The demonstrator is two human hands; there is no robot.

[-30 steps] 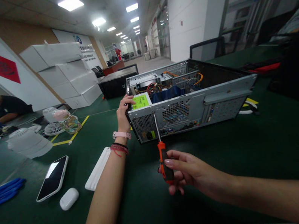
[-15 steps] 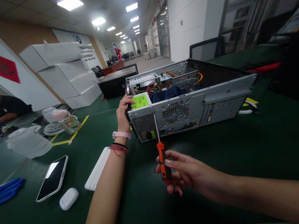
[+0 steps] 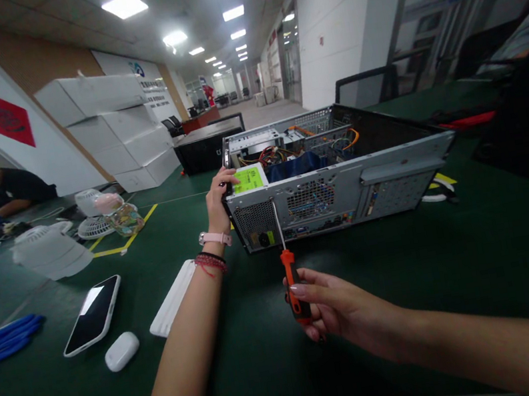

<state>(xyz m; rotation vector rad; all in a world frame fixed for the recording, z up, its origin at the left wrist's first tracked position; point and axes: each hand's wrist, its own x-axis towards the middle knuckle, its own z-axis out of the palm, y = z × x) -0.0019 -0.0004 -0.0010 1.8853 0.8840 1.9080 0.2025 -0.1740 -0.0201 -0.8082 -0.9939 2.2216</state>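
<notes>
An opened computer case (image 3: 344, 188) lies on its side, its rear panel facing me. Inside it I see a power supply (image 3: 247, 179) with a bright green label, plus coloured cables. My left hand (image 3: 218, 199) grips the case's left rear corner, fingers curled over the top edge. A screwdriver (image 3: 294, 288) with an orange and black handle is held in the fingers of my right hand (image 3: 332, 298). Its shaft points away from me, and the tip meets the rear panel just right of the power supply's grille. Whether a screw sits under the tip is too small to tell.
Left on the green table (image 3: 415, 308) are a phone (image 3: 92, 316), a white earphone case (image 3: 122, 351), a long white object (image 3: 174, 299), blue gloves (image 3: 2, 344) and a small fan (image 3: 92, 216). Another black case (image 3: 203, 151) stands behind. A person (image 3: 13, 186) sits far left.
The screwdriver's handle has swung slightly right, and my right hand's fingers have shifted around it. Its tip stays at about the same spot. My left hand and the case have not moved.
</notes>
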